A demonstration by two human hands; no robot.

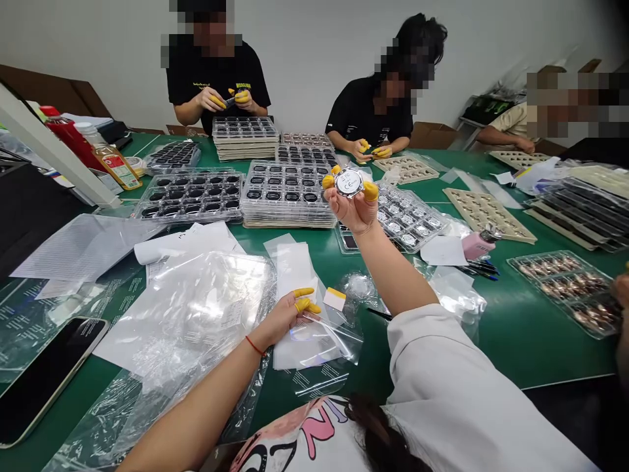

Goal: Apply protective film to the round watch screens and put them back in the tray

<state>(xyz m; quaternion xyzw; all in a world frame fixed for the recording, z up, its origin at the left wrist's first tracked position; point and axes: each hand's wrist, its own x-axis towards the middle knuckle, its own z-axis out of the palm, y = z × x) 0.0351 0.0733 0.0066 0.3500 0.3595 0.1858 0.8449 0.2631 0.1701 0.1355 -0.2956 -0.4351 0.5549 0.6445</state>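
Pinching a round silver-rimmed disc point(349, 182) by its edge to keep its face bare, my right hand point(346, 213) holds it above the green counter point(555, 341), my curled left hand point(282, 319) resting on a clear plastic bag point(327, 344).

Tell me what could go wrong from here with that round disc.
The right hand pinches the round silver-rimmed disc at its edge with yellow finger cots, close above a tray of similar discs, so a slip could knock it onto them. The left hand rests on a thin clear plastic bag, which might slide or tear.
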